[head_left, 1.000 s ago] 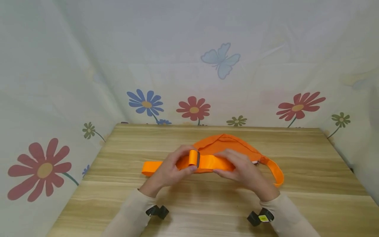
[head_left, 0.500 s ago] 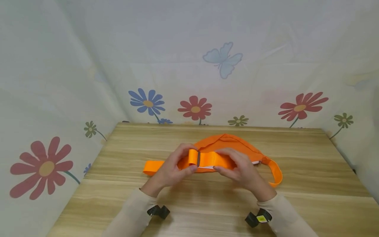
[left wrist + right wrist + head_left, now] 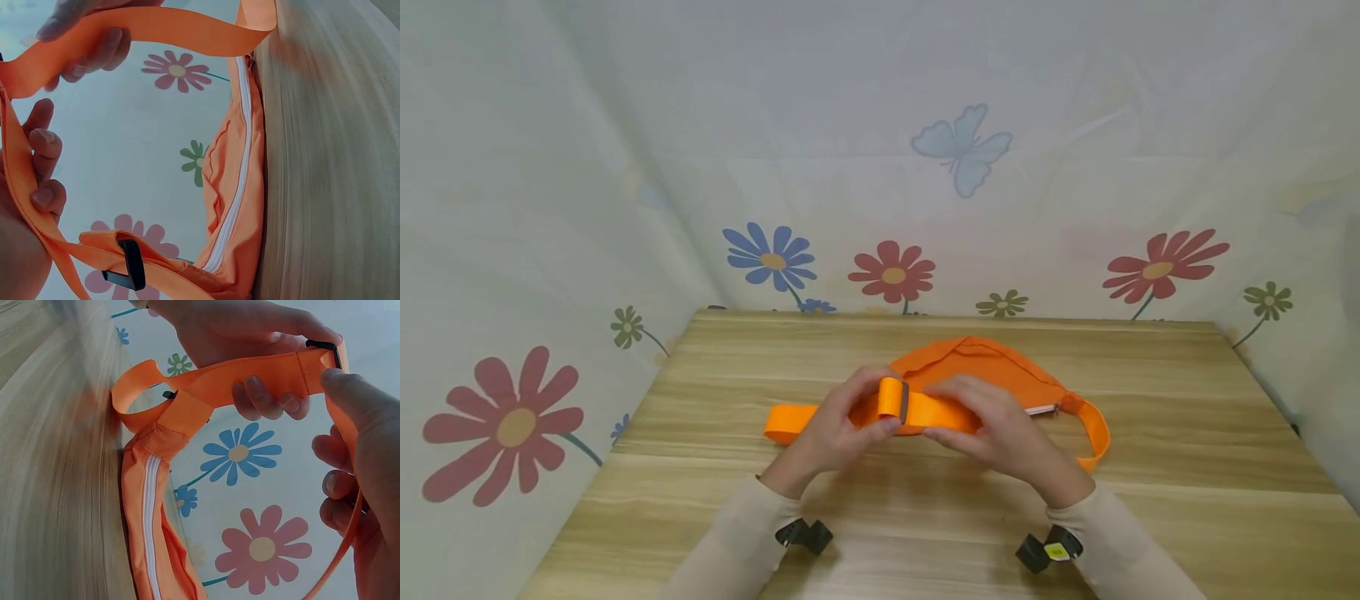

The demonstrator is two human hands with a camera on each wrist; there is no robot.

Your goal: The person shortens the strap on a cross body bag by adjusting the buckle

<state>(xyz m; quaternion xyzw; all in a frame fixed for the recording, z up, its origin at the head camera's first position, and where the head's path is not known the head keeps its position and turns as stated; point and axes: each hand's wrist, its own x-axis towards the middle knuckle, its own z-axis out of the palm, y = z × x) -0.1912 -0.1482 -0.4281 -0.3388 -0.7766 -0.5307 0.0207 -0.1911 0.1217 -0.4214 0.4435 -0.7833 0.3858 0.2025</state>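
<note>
An orange waist bag (image 3: pixel 1000 371) with a white zipper (image 3: pixel 240 181) lies on the table beyond both hands. Its orange strap (image 3: pixel 936 411) is raised in front of it. My left hand (image 3: pixel 835 429) grips the strap at a fold beside a dark strap slider (image 3: pixel 904 403). To the right, my right hand (image 3: pixel 1000 425) pinches the same strap between thumb and fingers, close to the slider. In the right wrist view the right thumb lies against the slider (image 3: pixel 338 357). Another black buckle (image 3: pixel 131 265) sits on the strap near one bag end.
Loose strap loops (image 3: pixel 786 423) stick out at the left and at the right bag end. The wooden table (image 3: pixel 1187 400) runs back to a flower-printed cloth (image 3: pixel 1037 208). Dark wrist devices (image 3: pixel 805 535) are on both sleeves.
My right hand has shifted left along the strap, nearer the slider. The left hand holds nearly the same place. A strip of white that showed below the strap half a second ago is hidden.
</note>
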